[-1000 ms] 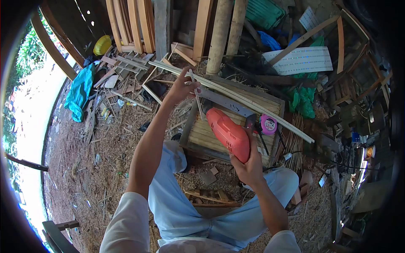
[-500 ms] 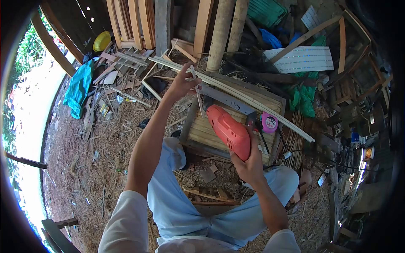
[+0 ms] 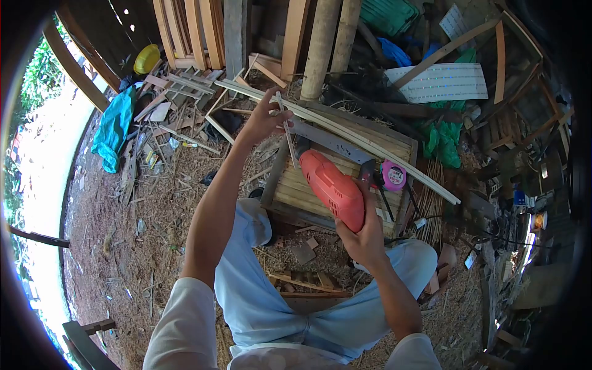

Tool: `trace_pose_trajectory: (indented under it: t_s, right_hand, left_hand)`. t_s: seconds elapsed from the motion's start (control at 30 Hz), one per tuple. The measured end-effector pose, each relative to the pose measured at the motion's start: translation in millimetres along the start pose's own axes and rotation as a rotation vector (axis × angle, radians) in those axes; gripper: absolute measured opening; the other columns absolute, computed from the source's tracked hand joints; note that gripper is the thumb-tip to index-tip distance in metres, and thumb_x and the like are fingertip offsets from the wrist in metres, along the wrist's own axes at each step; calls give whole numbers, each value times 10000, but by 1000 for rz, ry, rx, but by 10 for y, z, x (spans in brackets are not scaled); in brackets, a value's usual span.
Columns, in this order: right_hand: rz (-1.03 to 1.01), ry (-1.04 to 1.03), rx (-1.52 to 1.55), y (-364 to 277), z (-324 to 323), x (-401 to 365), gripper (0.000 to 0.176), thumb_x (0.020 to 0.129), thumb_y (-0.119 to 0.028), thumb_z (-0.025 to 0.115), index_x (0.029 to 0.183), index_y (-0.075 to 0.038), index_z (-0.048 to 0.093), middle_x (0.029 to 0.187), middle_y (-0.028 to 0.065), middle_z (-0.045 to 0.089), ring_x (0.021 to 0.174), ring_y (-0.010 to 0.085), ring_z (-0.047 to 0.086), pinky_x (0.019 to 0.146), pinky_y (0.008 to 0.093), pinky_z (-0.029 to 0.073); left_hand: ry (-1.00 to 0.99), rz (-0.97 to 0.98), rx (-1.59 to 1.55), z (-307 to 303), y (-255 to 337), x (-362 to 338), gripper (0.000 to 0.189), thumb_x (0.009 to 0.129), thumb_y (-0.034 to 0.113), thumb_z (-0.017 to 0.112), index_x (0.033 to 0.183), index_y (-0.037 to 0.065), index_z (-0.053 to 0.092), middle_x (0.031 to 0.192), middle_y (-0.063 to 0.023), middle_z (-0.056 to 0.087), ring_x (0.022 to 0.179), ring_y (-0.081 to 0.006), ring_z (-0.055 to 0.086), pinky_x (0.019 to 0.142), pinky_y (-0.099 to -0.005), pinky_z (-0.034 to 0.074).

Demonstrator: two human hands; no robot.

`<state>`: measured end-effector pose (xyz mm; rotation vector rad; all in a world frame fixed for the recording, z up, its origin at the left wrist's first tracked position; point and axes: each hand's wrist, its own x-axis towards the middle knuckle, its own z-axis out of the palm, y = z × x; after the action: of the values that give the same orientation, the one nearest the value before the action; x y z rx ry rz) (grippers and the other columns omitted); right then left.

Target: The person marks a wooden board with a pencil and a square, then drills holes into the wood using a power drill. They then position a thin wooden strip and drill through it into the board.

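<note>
My right hand [image 3: 364, 239] is wrapped around the rear of a red power drill [image 3: 330, 188], whose dark front end points up and to the left. Between the fingers of my left hand [image 3: 269, 121] is a thin wooden strip [image 3: 287, 140], its lower end close to the drill's front. Both are over a low slatted wooden table [image 3: 290, 196]. On that table lie a handsaw [image 3: 333, 144] with a dark handle and a pink tape measure [image 3: 393, 176]. Long pale wooden strips [image 3: 376, 147] run diagonally across its far side, past the right corner.
Wood offcuts [image 3: 191, 86] and a teal plastic sheet [image 3: 115, 132] lie at the left on shavings-covered ground. Upright planks [image 3: 197, 34] and round poles [image 3: 320, 52] stand behind the table. Right of it are a green bag [image 3: 443, 147] and a white perforated panel [image 3: 439, 84].
The drill and both hands have shifted very slightly left in the view. Their holds on the drill and the wooden strip are the same.
</note>
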<state>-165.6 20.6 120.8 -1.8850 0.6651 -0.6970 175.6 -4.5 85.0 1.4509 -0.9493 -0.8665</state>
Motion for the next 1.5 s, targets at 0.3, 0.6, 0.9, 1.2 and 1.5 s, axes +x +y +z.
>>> trace_pose_trajectory:
  t_s: [0.3, 0.6, 0.9, 1.2, 1.5]
  right_hand:
    - [-23, 8, -8, -10, 2, 6, 719, 794, -19, 607, 1449, -93, 321, 1193, 213, 633, 998, 376, 680, 838, 400, 546]
    - [-27, 6, -10, 15, 0, 3, 725, 791, -17, 608, 1452, -87, 318, 1210, 206, 628, 1005, 366, 682, 836, 392, 544]
    - [-31, 11, 0, 3, -5, 13, 731, 787, -19, 605, 1455, -81, 313, 1171, 218, 644, 991, 378, 684, 820, 391, 545]
    - [-10, -1, -15, 2, -10, 11, 738, 783, -20, 597, 1458, -82, 306, 1141, 240, 651, 963, 406, 682, 811, 406, 545]
    - [-21, -9, -45, -56, -2, 24, 748, 780, -14, 596, 1458, -101, 294, 1105, 259, 653, 920, 448, 671, 777, 430, 555]
  left_hand:
    - [2, -5, 24, -9, -11, -4, 674, 906, 163, 696, 1439, 174, 284, 1078, -120, 627, 886, -187, 688, 682, -331, 586]
    - [-14, 0, 4, -5, 6, -11, 678, 905, 172, 698, 1440, 173, 281, 1071, -119, 629, 886, -191, 689, 682, -331, 590]
    - [-8, 10, 18, -10, -7, -8, 682, 909, 162, 693, 1446, 180, 274, 1064, -122, 630, 891, -190, 691, 681, -331, 588]
    - [-3, 12, 26, -9, -12, 0, 667, 907, 163, 696, 1439, 183, 293, 1062, -119, 630, 880, -184, 693, 665, -318, 586]
    - [12, 16, 36, -4, -6, -3, 669, 900, 170, 705, 1435, 181, 304, 1055, -119, 631, 872, -187, 694, 659, -309, 583]
